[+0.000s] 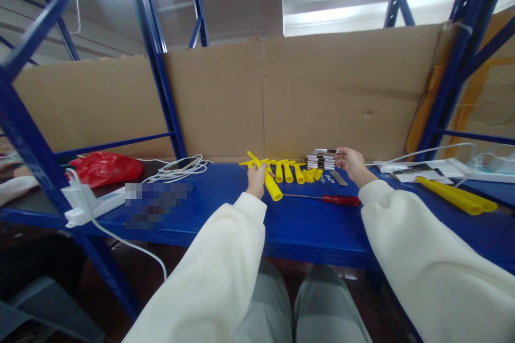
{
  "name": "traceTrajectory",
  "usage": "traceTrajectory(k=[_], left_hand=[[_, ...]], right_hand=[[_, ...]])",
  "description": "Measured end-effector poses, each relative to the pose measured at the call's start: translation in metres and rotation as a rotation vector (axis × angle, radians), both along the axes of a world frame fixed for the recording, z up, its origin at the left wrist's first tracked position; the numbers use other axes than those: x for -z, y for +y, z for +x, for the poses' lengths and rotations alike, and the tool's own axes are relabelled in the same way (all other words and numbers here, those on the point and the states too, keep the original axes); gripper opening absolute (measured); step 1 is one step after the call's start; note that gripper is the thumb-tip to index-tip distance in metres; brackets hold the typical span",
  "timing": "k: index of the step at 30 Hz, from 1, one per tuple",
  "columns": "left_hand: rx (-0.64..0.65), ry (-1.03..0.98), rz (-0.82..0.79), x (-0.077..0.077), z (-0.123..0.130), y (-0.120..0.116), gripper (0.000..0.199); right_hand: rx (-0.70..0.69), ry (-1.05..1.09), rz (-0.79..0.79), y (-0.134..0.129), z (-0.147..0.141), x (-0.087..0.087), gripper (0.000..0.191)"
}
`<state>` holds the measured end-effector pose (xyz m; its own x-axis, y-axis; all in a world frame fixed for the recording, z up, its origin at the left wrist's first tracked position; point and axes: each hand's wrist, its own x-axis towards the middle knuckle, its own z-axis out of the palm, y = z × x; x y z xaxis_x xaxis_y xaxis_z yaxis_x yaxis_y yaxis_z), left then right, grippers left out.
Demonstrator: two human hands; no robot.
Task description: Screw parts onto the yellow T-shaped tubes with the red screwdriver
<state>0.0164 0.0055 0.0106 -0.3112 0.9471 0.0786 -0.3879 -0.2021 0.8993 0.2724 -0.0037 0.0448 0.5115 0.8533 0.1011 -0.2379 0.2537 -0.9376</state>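
Observation:
My left hand point(256, 179) is closed around a yellow plastic handle point(273, 191), a hollow tube whose open end points down toward me; a thin yellow part sticks up beyond the fingers. My right hand point(351, 165) pinches the end of a small flat black-and-white pack point(323, 150), at the top of a stack of similar packs point(320, 162). Between the hands stand several yellow T-shaped handles point(288, 172) in a row. Small yellow pieces point(310, 175) and a grey metal strip point(339, 178) lie before the stack.
A screwdriver with a red handle point(340, 200) lies in front on the blue bench point(314, 233). Two long yellow tubes point(453, 195) rest at right. At left are coiled white cable point(179, 169), a power strip point(108, 202) and a red plastic bag point(107, 168). Cardboard point(322, 96) walls the back.

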Motion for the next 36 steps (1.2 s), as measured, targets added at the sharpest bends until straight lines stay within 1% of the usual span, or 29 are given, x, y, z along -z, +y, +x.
traceTrajectory(k=[3, 5, 8, 10, 14, 20, 24, 29, 32, 36], left_hand=[[0.025, 0.013, 0.001, 0.0, 0.002, -0.001, 0.012], [0.047, 0.049, -0.019, -0.001, 0.004, -0.002, 0.012], [0.089, 0.12, -0.043, -0.002, 0.006, -0.006, 0.011], [0.124, 0.166, -0.047, -0.003, 0.008, -0.009, 0.01], [0.162, 0.235, -0.064, -0.007, 0.011, -0.015, 0.009], [0.186, 0.25, -0.078, -0.011, 0.012, -0.02, 0.009], [0.189, 0.242, -0.062, -0.009, 0.012, -0.018, 0.01], [0.185, 0.256, -0.068, -0.007, 0.011, -0.017, 0.011], [0.179, 0.26, -0.068, -0.008, 0.009, -0.017, 0.012], [0.167, 0.263, -0.053, -0.008, 0.007, -0.016, 0.013]], right_hand=[[0.01, -0.038, -0.095, 0.011, 0.003, -0.002, 0.016], [-0.017, -0.042, -0.136, 0.019, 0.005, -0.002, 0.016], [-0.084, -0.038, -0.163, 0.033, 0.006, -0.002, 0.017], [-0.103, -0.05, -0.178, 0.041, 0.005, -0.002, 0.018], [-0.122, -0.081, -0.226, 0.055, 0.002, -0.001, 0.019], [-0.113, -0.093, -0.27, 0.069, -0.001, 0.006, 0.016], [-0.111, -0.106, -0.278, 0.072, 0.001, 0.011, 0.016], [-0.102, -0.159, -0.293, 0.066, 0.003, 0.012, 0.019], [-0.092, -0.187, -0.3, 0.06, 0.003, 0.009, 0.017], [-0.068, -0.219, -0.3, 0.051, 0.006, -0.001, 0.019]])
